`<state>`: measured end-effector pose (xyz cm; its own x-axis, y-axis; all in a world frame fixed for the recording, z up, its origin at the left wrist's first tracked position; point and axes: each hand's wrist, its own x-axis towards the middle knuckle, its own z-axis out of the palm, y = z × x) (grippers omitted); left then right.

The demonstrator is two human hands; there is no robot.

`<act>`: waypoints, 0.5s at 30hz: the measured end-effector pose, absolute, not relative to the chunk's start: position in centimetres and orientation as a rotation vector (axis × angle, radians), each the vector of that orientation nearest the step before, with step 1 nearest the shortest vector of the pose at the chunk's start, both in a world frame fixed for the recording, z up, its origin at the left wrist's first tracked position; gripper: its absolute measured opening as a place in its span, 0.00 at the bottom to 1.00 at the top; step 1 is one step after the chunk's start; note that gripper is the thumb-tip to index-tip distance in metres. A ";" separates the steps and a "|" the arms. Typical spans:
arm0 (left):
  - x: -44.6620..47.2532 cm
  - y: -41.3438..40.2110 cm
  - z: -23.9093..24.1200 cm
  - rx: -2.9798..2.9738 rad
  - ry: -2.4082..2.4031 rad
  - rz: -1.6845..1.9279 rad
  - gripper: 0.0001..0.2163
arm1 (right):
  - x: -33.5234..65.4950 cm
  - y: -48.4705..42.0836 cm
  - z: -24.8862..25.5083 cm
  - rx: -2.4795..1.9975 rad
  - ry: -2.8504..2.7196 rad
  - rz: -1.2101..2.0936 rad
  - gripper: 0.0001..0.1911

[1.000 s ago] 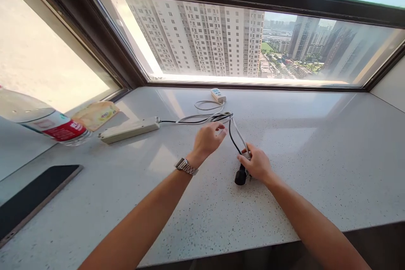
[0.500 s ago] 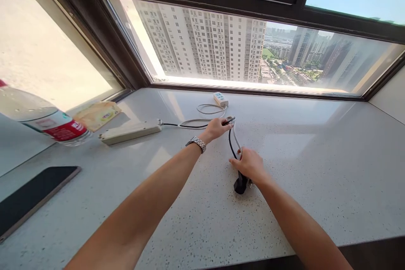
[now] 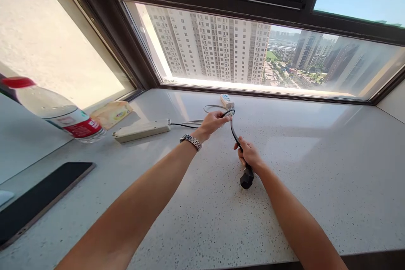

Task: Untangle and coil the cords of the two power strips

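A chunky black plastic plug (image 3: 247, 178) points toward the near edge of a speckled white tabletop (image 3: 205, 219), just below a person's right hand (image 3: 248, 152), which grips thin black and pale grey cords (image 3: 234, 132). Farther in, the left hand (image 3: 215, 124) pinches their loops; a long off-white power strip (image 3: 142, 130) lies toward the left edge, a small white socket block (image 3: 227, 101) near the far edge.

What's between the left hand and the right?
Cords, black and pale, stretched from the left hand to the right hand, in the head view.
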<state>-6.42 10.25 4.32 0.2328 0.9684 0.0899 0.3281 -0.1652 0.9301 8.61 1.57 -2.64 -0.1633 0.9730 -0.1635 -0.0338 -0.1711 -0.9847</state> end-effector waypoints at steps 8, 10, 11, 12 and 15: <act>-6.3 8.4 3.6 2.283 1.259 0.773 0.13 | 8.0 2.4 -3.1 -1.534 -1.155 1.191 0.24; -5.5 7.0 3.1 2.471 1.220 0.618 0.10 | 8.0 2.5 -3.1 -1.543 -1.092 1.157 0.25; -5.0 6.2 2.9 2.527 1.191 0.551 0.08 | 8.1 2.6 -3.1 -1.539 -1.069 1.134 0.25; -4.6 5.4 2.6 2.555 1.160 0.498 0.06 | 8.2 2.6 -3.2 -1.523 -1.047 1.111 0.25; -3.6 3.5 1.8 2.544 1.069 0.421 0.09 | 8.7 2.6 -3.4 -1.397 -0.979 1.106 0.29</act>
